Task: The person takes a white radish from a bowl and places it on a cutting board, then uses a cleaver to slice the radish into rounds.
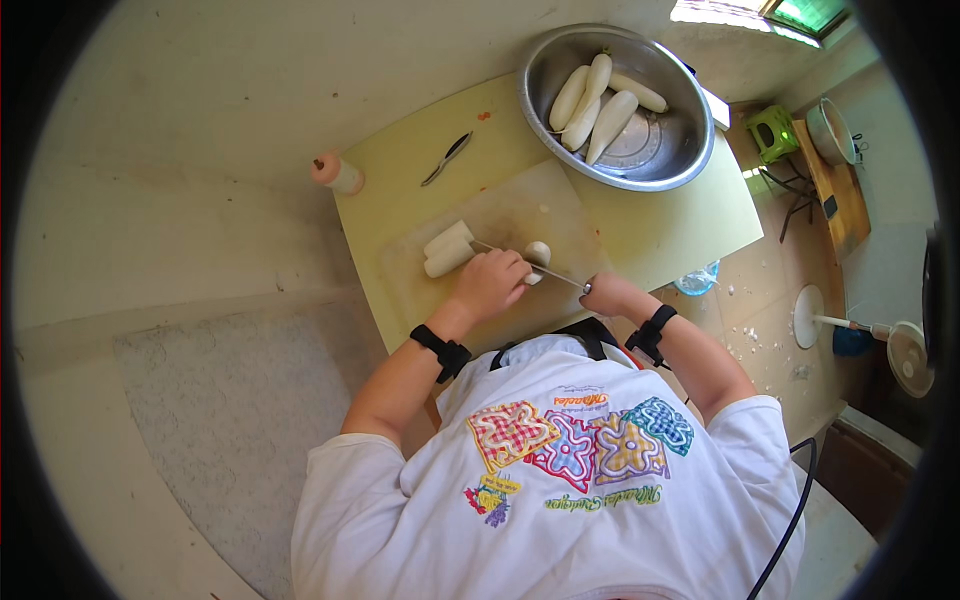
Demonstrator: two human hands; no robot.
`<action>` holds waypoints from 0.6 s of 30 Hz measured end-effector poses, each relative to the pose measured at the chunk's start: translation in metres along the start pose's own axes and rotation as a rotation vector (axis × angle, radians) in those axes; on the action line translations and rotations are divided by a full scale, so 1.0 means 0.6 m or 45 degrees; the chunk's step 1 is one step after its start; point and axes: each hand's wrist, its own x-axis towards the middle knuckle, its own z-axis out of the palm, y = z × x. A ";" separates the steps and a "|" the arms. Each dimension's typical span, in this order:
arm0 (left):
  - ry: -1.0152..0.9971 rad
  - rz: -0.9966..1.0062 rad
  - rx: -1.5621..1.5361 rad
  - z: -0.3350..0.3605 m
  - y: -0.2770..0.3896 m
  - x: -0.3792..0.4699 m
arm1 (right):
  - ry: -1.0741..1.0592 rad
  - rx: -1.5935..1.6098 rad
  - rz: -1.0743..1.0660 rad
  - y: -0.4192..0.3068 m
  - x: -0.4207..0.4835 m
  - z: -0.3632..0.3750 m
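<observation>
My right hand (611, 295) grips the handle of a kitchen knife (559, 276), whose thin blade slants to the left across the cutting board (517, 202). My left hand (491, 281) curls over a peeled white radish piece (452, 259), its fingertips beside the blade; the fingers hide part of both. A second radish length (448, 237) lies alongside, just beyond it. Right of my left fingertips, at the blade, sits a short cut radish chunk (538, 253) with a smaller piece below it.
A steel basin (679, 161) with several whole white radishes (613, 120) stands on the far right of the yellow table (675, 225). A peeler (448, 157) and a pink-capped bottle (341, 174) are at the far left. A fan (907, 358) stands at right.
</observation>
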 end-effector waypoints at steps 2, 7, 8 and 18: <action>0.002 0.026 -0.001 0.000 0.000 0.003 | -0.001 0.021 0.016 0.002 0.003 0.004; -0.012 0.002 0.001 0.007 0.003 0.009 | 0.022 0.095 0.003 0.012 0.013 0.012; -0.046 0.007 0.014 0.007 0.004 0.010 | 0.019 0.092 0.001 0.010 0.013 0.011; -0.005 0.050 0.124 0.031 0.000 -0.006 | -0.070 0.092 0.086 -0.006 0.007 -0.003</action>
